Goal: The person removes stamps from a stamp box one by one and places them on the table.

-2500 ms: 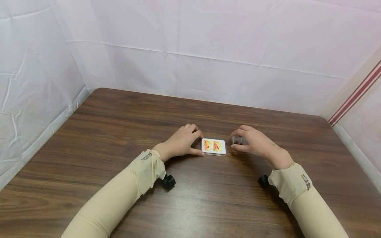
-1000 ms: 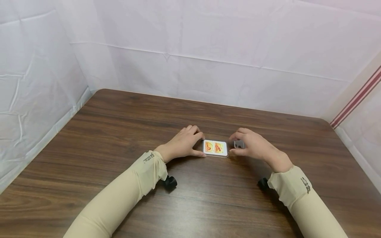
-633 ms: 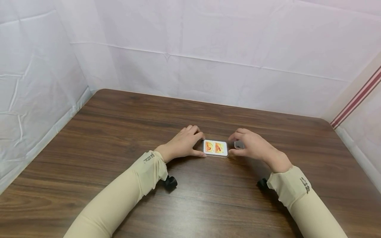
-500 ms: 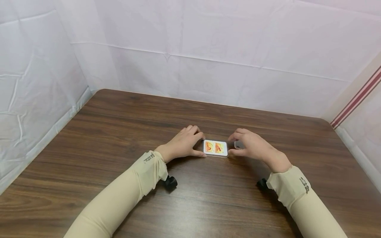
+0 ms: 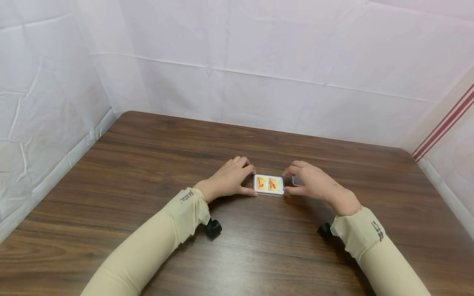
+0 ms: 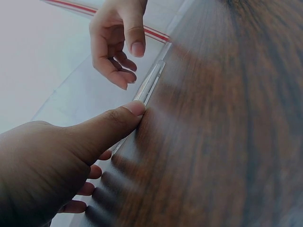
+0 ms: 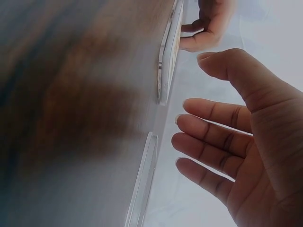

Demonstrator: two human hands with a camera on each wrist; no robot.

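Head view is showing the left hand bracing the card case at mid-surface, thumb and fingers pinching its left end, probably to keep it from sliding. Right hand is hovering just right of the case, its grip loose with fingers gently bent and holding nothing, as the right wrist view shows. A small clear piece is lying flat on the surface under those fingers.

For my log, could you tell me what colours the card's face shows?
White border, orange and yellow pictures on the card; clearest in the head view.
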